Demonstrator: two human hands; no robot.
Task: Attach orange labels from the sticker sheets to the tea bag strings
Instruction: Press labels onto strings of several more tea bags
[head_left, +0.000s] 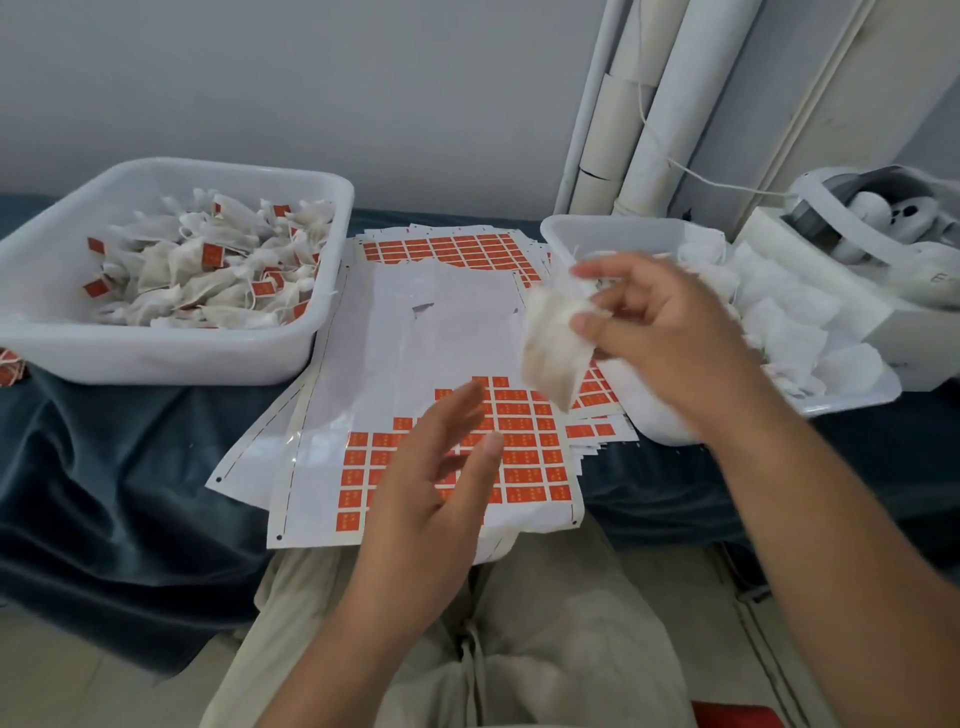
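In the head view, your right hand (670, 343) held one tea bag (553, 348) up off the surface (130, 441). Thumb and fingers (597, 270) were pinched on its upper part, and the bag hung over the right side of the top sticker sheet (395, 332). Your left hand (431, 478) hovered over the block of orange labels (524, 457) near the front edge, its fingers spread loosely and gripping nothing. Motion blur hid the bag's string, so I could not tell where it lay.

The white bin (156, 358) at the back-left corner held the labelled bags (208, 270). The clear tray (623, 228) on the right side held the plain bags (779, 317). More sheets lay fanned under the top one in the middle.

Judging by this, you were bringing a fresh bag across to be tagged. To do that step well:

- You needed to find the string's free end first and let it hang clear of the bag.
- A label from the outer row of the block would have peeled most easily.
- Lifting it by a corner would have kept the glue off your fingertips.
- The string wanted to lie along the label's middle before you folded it shut, so the halves met squarely.
- The sheet looked loose and likely to lift, so it needed holding down while you peeled.
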